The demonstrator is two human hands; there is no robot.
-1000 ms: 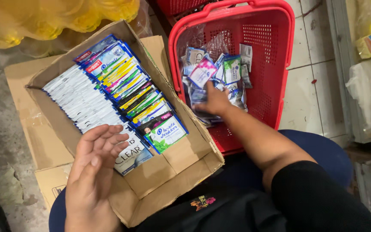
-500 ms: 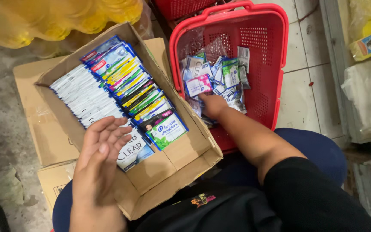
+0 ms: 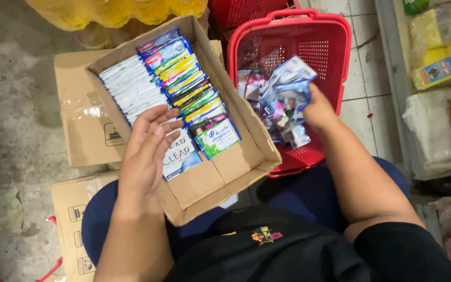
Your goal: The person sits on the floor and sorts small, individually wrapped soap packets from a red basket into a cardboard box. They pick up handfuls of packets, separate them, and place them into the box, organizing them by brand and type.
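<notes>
Cardboard box (image 3: 236, 162) sits on the person's lap, flaps open, tilted toward the upper left. Packed with upright sachets in 2 rows: white sachets (image 3: 126, 89) on the left, mixed blue/yellow/green sachets (image 3: 184, 78) on the right, a green-and-white sachet (image 3: 216, 137) at the front of that row. Near end of the box is bare.

Red plastic basket (image 3: 340, 47) stands on the tiled floor (image 3: 364, 83) just right of the box, touching its side. Loose sachets lie in its bottom.

More flattened cardboard (image 3: 82, 120) lies under and left of the box, on the concrete floor (image 3: 16, 104).

Left hand (image 3: 144, 151) hovers over the box's left row, palm up, fingers spread, grip released, holding nothing. Fingertips lie just above the white row; can't tell if they touch.

Right hand (image 3: 319, 112) is over the basket, grip clenched on a bunch of sachets (image 3: 288, 91), mostly blue and white, lifted clear of the basket floor and fanned upward.
</notes>
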